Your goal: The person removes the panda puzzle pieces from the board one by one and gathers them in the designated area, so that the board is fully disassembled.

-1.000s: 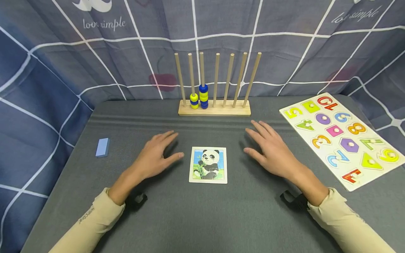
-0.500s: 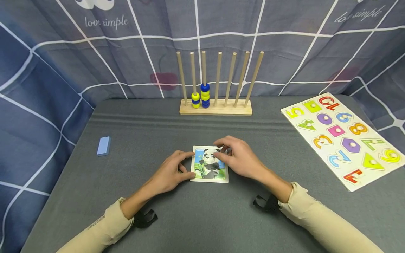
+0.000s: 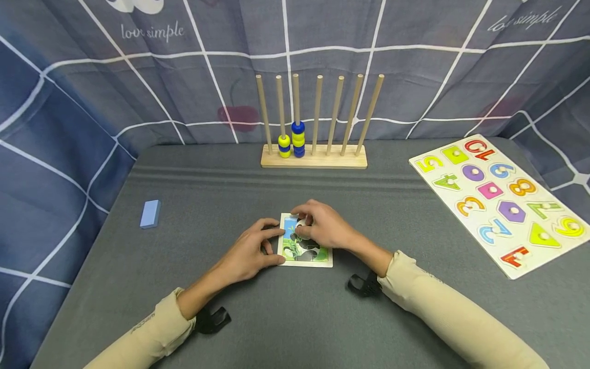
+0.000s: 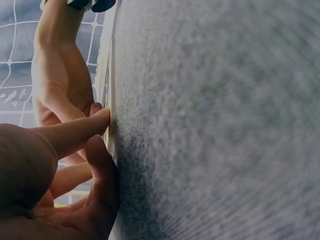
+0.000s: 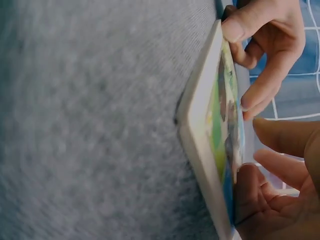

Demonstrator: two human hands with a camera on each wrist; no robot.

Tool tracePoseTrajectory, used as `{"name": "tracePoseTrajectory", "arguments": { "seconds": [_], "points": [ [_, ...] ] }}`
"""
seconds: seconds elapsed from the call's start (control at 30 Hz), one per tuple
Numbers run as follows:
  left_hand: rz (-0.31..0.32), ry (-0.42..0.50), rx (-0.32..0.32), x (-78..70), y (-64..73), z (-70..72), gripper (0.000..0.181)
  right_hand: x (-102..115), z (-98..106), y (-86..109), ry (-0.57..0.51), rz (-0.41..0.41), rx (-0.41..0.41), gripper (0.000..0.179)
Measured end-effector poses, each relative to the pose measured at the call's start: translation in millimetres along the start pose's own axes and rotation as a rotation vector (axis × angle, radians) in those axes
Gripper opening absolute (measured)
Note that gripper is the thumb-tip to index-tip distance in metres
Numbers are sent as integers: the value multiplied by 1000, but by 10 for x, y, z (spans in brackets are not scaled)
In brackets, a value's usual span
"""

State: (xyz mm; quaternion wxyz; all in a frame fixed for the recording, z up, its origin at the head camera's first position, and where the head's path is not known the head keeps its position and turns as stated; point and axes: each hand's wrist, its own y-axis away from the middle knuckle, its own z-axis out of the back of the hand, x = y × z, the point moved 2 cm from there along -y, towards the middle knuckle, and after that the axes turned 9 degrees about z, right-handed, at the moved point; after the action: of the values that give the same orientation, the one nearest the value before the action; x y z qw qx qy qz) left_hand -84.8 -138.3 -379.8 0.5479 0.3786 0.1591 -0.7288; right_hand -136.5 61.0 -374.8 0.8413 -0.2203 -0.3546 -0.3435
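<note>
A small square panda jigsaw puzzle (image 3: 318, 264) in a pale wooden frame lies flat on the dark grey table. My left hand (image 3: 249, 251) steadies its left side, the thumb near the lower left corner and a fingertip reaching over the side. My right hand (image 3: 324, 225) is bent over the upper right part and hides much of the panda's head. In the right wrist view the puzzle (image 5: 197, 107) is seen along its edge, with the right fingertips (image 5: 247, 180) close to its face. Nothing is visibly pinched between them; whether they touch is unclear.
Behind the puzzle stands a wooden peg rack (image 3: 313, 160) with blue and yellow beads on two pegs. A number-and-shape board (image 3: 465, 192) lies at the right. A small blue block (image 3: 149, 214) lies at the left. Grey checked cloth (image 3: 207, 92) hangs behind.
Both hands have come inward from either side to the puzzle. Over the last half second the right hand has slid left across the panda picture, while the left has stayed nearly still.
</note>
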Motion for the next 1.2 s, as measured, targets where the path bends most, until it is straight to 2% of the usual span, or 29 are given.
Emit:
{"name": "tracePoseTrajectory", "arguments": {
  "seconds": [0.13,0.3,0.77,0.97,1.2],
  "points": [
    [-14,-9,6,12,1,8,57,-18,0,-29,8,8,43,37],
    [-25,1,16,16,-2,16,57,-2,-13,-39,54,-21,79,41],
    [-33,14,39,32,-15,24,51,-1,-55,-57,62,-50,57,37],
    [-20,19,49,33,-23,23,52,6,-59,-51,56,-57,52,23],
    [-19,8,58,23,-28,26,53,25,-71,-59,83,-75,75,40]
  ]
}}
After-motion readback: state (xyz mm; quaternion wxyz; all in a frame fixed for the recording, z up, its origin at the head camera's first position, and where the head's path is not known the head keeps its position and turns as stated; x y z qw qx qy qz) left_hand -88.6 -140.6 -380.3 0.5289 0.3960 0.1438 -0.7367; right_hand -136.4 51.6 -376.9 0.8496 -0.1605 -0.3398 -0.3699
